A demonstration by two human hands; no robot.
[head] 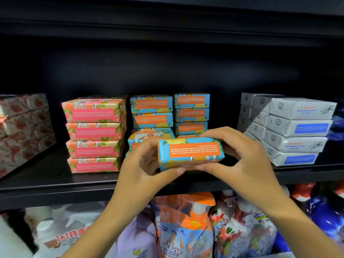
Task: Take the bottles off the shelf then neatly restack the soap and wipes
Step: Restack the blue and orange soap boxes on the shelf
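You hold a blue-and-orange soap bar point(191, 151) between both hands, just above the front of the black shelf point(55, 183) (its long labelled side faces you). Your left hand point(149, 164) pinches its left end with the thumb underneath, and your right hand point(242, 157) grips its right end, fingers curled over the top. Close behind it stand two stacks of matching blue bars point(151, 112), between a pink stack point(95, 135) on the left and a white stack point(297, 131) on the right.

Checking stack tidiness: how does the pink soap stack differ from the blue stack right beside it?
Pink soap stack: four bars, edges aligned, pink labels. Blue stack: orange labels, third bar askew, bottom hidden behind the left hand. Both stand on the black shelf, labels outward.
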